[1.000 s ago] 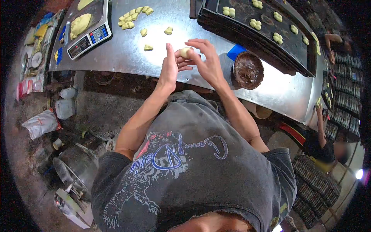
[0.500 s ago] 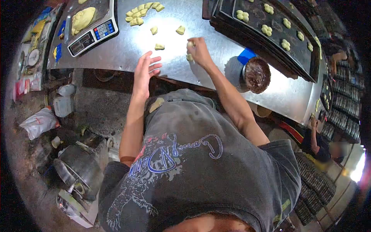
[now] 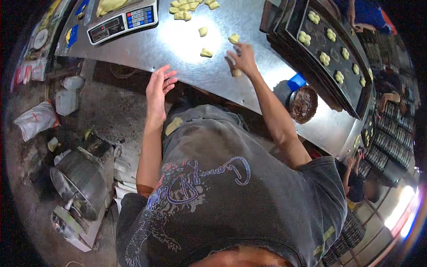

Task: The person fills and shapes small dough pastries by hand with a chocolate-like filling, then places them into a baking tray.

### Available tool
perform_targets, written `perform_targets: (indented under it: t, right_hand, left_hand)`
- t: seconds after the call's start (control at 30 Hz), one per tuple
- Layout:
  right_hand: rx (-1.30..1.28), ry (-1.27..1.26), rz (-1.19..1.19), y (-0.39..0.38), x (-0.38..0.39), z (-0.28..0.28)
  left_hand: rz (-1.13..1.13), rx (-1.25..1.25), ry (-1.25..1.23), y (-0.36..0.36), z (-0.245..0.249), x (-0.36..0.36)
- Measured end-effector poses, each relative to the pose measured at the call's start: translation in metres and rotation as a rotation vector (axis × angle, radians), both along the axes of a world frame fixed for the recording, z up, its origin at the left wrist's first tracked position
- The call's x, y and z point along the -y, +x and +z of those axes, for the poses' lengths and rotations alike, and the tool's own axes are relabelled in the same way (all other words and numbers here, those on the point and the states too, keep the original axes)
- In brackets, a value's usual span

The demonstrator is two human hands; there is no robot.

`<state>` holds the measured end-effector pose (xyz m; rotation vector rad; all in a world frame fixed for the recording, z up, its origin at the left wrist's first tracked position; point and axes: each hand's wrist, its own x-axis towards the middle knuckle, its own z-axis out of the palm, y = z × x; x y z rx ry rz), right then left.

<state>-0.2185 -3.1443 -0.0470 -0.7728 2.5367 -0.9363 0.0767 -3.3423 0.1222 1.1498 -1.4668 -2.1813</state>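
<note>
My right hand is over the metal table, its fingers bent and spread apart. One small yellow dough piece lies just under it, and another dough piece is close beyond its fingertips. Whether something lies under the palm is hidden. My left hand hovers at the table's near edge, fingers apart and holding nothing. Between the hands and farther back are two more pieces, a nearer dough lump and a farther dough lump. A cluster of cut dough sits at the far edge of view.
A digital scale bearing a large dough mass stands at left. On the right are stacked dark trays with dough clusters, a bowl of brown filling and a blue object. Other people are at the right; a large metal pot is below left.
The view has shifted, so table items appear farther right. My right hand has moved slightly left over the table and its fingers have spread. My left hand has drawn back to the table edge.
</note>
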Motion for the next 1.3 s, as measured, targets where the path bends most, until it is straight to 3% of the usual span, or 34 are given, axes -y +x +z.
perform_targets:
  t: [0.07, 0.17, 0.23, 0.27, 0.3, 0.37, 0.4, 0.47, 0.53, 0.6, 0.63, 0.7, 0.77, 0.8, 0.87, 0.93, 1.0, 1.03, 1.07, 1.1, 1.17, 1.23, 1.3]
  right_hand:
    - [-0.363, -0.051, -0.093, -0.011, 0.027, 0.011]
    - [-0.581, 0.030, -0.114, -0.026, 0.052, -0.006]
    - [-0.312, 0.011, -0.046, -0.040, 0.059, -0.016]
    - [-0.181, 0.001, -0.011, -0.036, 0.065, 0.006]
    - [0.190, -0.103, -0.038, -0.025, 0.062, 0.028]
    - [0.263, -0.219, 0.067, 0.016, 0.061, 0.072]
    - [0.314, -0.171, 0.086, 0.046, 0.059, 0.125]
    - [0.451, -0.422, 0.149, 0.082, 0.043, 0.136]
    - [0.587, -0.489, 0.046, 0.107, 0.026, 0.159]
    - [0.490, -0.550, -0.113, 0.121, 0.009, 0.178]
    - [0.322, -0.548, -0.107, 0.123, -0.002, 0.186]
    - [-0.014, -0.519, -0.097, 0.122, -0.027, 0.196]
    - [-0.102, -0.526, -0.158, 0.103, -0.063, 0.185]
    - [-0.143, -0.530, -0.184, 0.097, -0.082, 0.181]
    - [0.208, -0.672, -0.365, 0.095, -0.113, 0.199]
    - [0.455, -0.843, -0.447, 0.096, -0.139, 0.215]
    - [0.501, -0.921, -0.417, 0.105, -0.155, 0.209]
    - [0.717, -1.083, -0.418, 0.116, -0.160, 0.213]
    - [0.935, -1.245, -0.407, 0.129, -0.164, 0.221]
    - [0.907, -1.116, -0.402, 0.133, -0.172, 0.235]
    - [1.058, -1.329, -0.479, 0.140, -0.189, 0.230]
    - [1.153, -1.480, -0.510, 0.142, -0.210, 0.218]
    - [1.111, -1.395, -0.572, 0.134, -0.239, 0.222]
  left_hand:
    - [-0.021, 0.007, -0.013, 0.003, -0.001, 0.011]
    - [-0.034, -0.033, -0.043, -0.001, 0.009, 0.018]
    - [-0.044, -0.041, -0.051, -0.009, 0.014, 0.018]
    - [-0.048, -0.048, -0.054, -0.015, 0.015, 0.017]
    - [-0.081, -0.062, -0.069, -0.020, 0.013, 0.016]
    - [-0.149, -0.088, -0.094, -0.033, 0.005, 0.009]
    - [-0.163, -0.093, -0.091, -0.040, 0.001, 0.003]
    - [-0.208, -0.106, -0.080, -0.056, -0.005, -0.014]
    - [-0.215, -0.133, -0.091, -0.073, -0.008, -0.034]
    - [-0.222, -0.162, -0.092, -0.088, -0.009, -0.056]
    - [-0.204, -0.189, -0.084, -0.096, -0.006, -0.068]
    - [-0.273, -0.191, -0.032, -0.111, 0.004, -0.087]
    - [-0.420, -0.163, -0.032, -0.124, 0.017, -0.111]
    - [-0.490, -0.230, -0.355, -0.131, 0.024, -0.123]
    - [-0.597, -0.386, -1.007, -0.144, 0.042, -0.152]
    - [-0.621, -0.563, -1.087, -0.154, 0.061, -0.181]
    - [-0.669, -0.800, -1.172, -0.164, 0.066, -0.203]
    - [-0.691, -0.884, -1.248, -0.167, 0.068, -0.214]
    - [-0.665, -0.968, -1.216, -0.170, 0.064, -0.222]
    - [-0.638, -1.051, -1.183, -0.172, 0.057, -0.228]
    - [-0.586, -1.198, -1.092, -0.186, 0.046, -0.246]
    - [-0.653, -1.185, -0.939, -0.191, 0.032, -0.276]
    - [-0.772, -1.087, -0.787, -0.185, 0.022, -0.308]
